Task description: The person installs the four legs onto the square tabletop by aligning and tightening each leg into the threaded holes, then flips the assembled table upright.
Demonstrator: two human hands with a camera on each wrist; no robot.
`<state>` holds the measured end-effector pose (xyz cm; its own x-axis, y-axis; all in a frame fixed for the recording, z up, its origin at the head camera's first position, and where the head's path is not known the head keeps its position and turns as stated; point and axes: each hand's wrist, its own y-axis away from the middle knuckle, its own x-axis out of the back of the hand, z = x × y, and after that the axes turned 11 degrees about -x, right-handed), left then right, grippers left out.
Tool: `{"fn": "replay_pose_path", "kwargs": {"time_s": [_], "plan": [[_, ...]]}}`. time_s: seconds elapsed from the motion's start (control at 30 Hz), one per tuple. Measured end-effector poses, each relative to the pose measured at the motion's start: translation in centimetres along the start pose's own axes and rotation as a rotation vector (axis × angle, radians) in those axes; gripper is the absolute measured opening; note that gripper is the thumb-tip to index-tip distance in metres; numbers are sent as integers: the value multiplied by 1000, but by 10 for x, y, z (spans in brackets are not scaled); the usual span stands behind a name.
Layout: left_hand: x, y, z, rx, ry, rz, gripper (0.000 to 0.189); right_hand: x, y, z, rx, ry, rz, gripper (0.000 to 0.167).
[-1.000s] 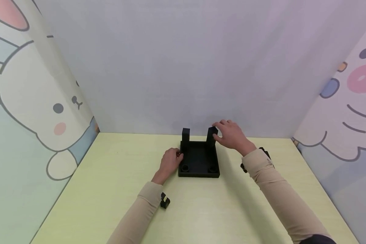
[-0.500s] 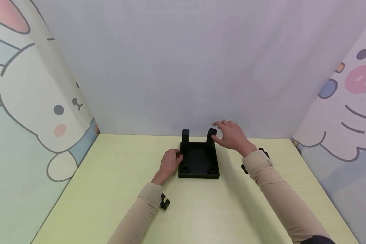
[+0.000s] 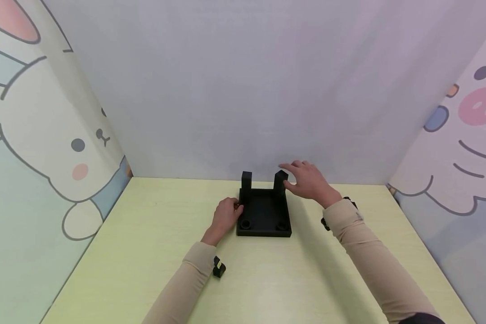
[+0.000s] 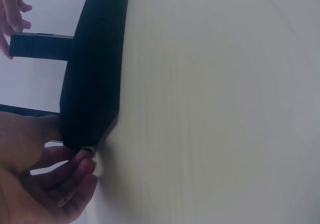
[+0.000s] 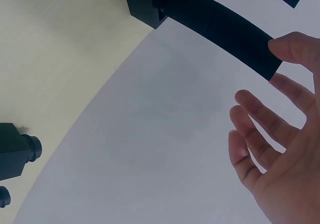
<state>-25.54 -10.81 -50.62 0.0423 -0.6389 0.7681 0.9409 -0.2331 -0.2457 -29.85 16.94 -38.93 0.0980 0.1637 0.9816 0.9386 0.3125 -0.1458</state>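
Observation:
A shallow black tray (image 3: 264, 209) lies on the table, with round sockets at its two near corners. Two square black posts stand at its far corners, a left post (image 3: 246, 182) and a right post (image 3: 281, 183). My left hand (image 3: 225, 214) holds the tray's left wall, the thumb over the rim and the fingers outside. My right hand (image 3: 308, 181) is at the upper end of the right post. In the right wrist view, its thumb and index finger pinch the end of that post (image 5: 225, 31), while the other fingers hang loosely bent, apart from it.
Black pieces with round knobbed ends, such as this block (image 5: 14, 151), lie on the table in the right wrist view. Dark parts show beside both cuffs in the head view. A pale wall (image 3: 210, 103) rises behind the yellow table (image 3: 174, 198).
The right post has turned about its upright axis, so a corner now faces forward. My right fingers loosened from its top, then closed in again. The left hand and tray look unmoved.

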Motion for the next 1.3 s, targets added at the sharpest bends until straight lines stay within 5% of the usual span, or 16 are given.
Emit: {"fn": "replay_pose_path", "kwargs": {"time_s": [0.2, 0.5, 0.93, 1.3], "plan": [[0, -1, 0, 4, -1, -1, 22, -4, 0, 0, 1, 6, 14, 45], [0, 0, 1, 1, 0, 11, 23, -12, 0, -4, -38, 35, 145, 39], [2, 1, 3, 2, 7, 19, 20, -1, 1, -5, -49, -10, 14, 47], [1, 1, 3, -3, 10, 14, 21, -9, 2, -4, -46, -2, 131, 37]]}}
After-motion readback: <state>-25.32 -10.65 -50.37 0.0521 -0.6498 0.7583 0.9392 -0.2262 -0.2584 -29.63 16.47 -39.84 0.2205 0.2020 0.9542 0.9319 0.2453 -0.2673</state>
